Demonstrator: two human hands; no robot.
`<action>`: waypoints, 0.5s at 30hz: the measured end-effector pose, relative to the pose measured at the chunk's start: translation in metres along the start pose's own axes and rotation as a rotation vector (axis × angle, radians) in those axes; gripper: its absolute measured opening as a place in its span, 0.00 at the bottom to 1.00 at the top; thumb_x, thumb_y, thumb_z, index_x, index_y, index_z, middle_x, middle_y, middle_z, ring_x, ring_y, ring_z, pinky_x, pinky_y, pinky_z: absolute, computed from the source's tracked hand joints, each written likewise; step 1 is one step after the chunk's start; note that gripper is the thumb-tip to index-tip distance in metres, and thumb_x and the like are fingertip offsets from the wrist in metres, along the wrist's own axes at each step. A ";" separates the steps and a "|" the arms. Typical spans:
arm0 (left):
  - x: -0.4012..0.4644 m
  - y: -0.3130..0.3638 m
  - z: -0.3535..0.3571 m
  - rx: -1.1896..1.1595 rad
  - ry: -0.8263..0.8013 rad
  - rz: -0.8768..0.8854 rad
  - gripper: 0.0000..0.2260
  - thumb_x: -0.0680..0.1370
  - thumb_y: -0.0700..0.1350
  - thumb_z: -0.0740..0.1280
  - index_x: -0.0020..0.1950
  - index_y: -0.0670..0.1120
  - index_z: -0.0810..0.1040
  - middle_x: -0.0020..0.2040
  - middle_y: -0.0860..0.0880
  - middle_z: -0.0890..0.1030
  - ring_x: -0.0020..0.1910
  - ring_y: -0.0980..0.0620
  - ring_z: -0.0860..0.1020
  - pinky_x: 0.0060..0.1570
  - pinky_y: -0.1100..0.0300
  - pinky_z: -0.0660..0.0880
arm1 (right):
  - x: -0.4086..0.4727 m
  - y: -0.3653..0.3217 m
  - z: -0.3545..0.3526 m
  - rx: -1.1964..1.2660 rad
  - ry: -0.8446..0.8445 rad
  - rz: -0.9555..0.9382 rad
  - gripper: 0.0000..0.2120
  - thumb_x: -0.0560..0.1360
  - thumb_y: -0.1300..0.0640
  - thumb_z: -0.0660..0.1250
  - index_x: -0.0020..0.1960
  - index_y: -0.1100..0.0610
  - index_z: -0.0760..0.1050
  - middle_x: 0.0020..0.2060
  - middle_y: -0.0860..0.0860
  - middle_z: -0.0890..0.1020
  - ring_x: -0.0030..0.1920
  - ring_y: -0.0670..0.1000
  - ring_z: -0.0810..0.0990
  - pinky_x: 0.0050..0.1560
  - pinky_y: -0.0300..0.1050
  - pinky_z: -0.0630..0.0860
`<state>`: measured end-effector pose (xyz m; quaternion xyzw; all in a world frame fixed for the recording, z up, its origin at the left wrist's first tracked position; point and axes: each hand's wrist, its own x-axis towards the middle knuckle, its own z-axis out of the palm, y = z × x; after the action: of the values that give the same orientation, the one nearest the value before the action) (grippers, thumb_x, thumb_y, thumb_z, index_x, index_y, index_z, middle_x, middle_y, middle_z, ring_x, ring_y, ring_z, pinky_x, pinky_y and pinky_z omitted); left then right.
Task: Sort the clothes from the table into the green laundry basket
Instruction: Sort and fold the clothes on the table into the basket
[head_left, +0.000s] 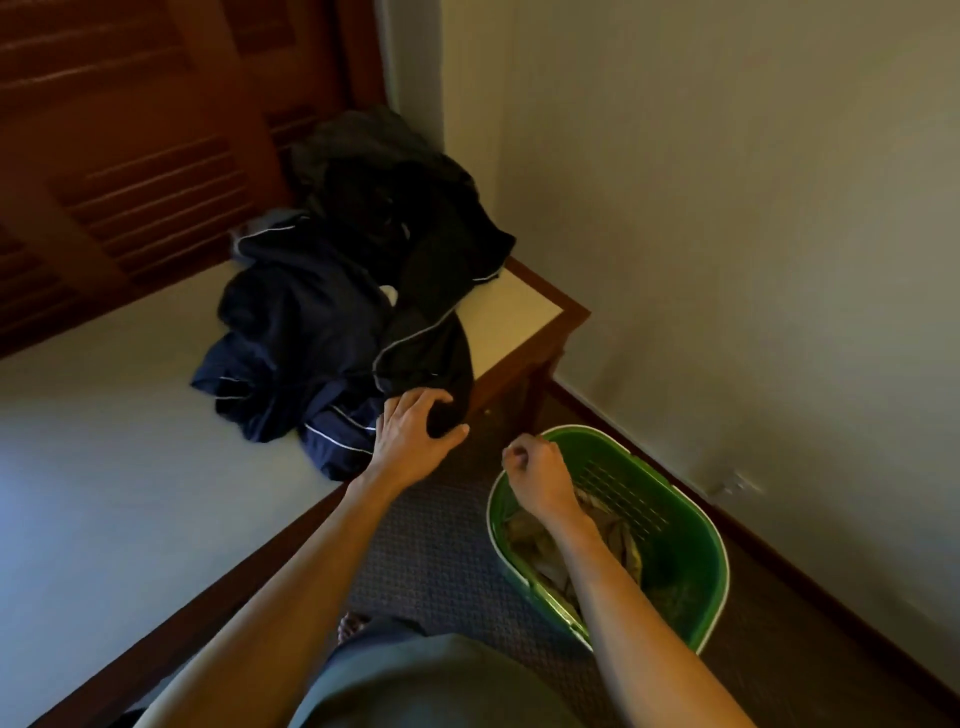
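Clothes (353, 291): left hand (415, 436) grips edge; right hand (537, 475) curled, empty.

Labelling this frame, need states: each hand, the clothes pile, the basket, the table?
left hand: grip closed on the black garment at the table edge
right hand: curled, holding nothing, above the basket
clothes pile: heaped on the table
green laundry basket: upright on the floor, tan cloth inside
table: bears the pile

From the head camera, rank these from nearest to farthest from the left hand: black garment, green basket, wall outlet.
1. black garment: on the table, gripped by the left hand.
2. green basket: on the floor, to the hand's right.
3. wall outlet: low on the wall, beyond the basket.
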<state>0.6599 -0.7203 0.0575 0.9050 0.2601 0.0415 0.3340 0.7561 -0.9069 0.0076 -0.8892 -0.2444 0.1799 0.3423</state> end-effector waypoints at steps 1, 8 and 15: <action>0.003 -0.008 -0.011 -0.001 0.030 0.002 0.23 0.75 0.62 0.71 0.67 0.59 0.72 0.73 0.52 0.69 0.72 0.44 0.63 0.70 0.46 0.63 | 0.005 -0.011 0.007 -0.008 -0.008 -0.011 0.05 0.79 0.54 0.66 0.45 0.52 0.77 0.44 0.51 0.78 0.45 0.51 0.79 0.48 0.53 0.78; 0.033 -0.081 -0.079 0.144 0.142 -0.029 0.25 0.75 0.59 0.71 0.71 0.60 0.70 0.77 0.49 0.63 0.75 0.42 0.59 0.74 0.44 0.59 | 0.051 -0.099 0.054 -0.028 0.029 -0.136 0.12 0.80 0.49 0.66 0.58 0.56 0.76 0.51 0.52 0.75 0.56 0.50 0.72 0.51 0.44 0.73; 0.055 -0.153 -0.109 0.432 0.052 -0.234 0.37 0.76 0.54 0.70 0.81 0.54 0.54 0.82 0.38 0.45 0.80 0.34 0.46 0.77 0.38 0.45 | 0.096 -0.176 0.106 -0.131 0.089 -0.257 0.17 0.78 0.46 0.67 0.63 0.53 0.74 0.59 0.52 0.77 0.62 0.57 0.73 0.59 0.56 0.74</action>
<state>0.6121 -0.5315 0.0408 0.9178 0.3745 -0.0306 0.1286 0.7285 -0.6845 0.0409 -0.8781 -0.3521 0.0788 0.3142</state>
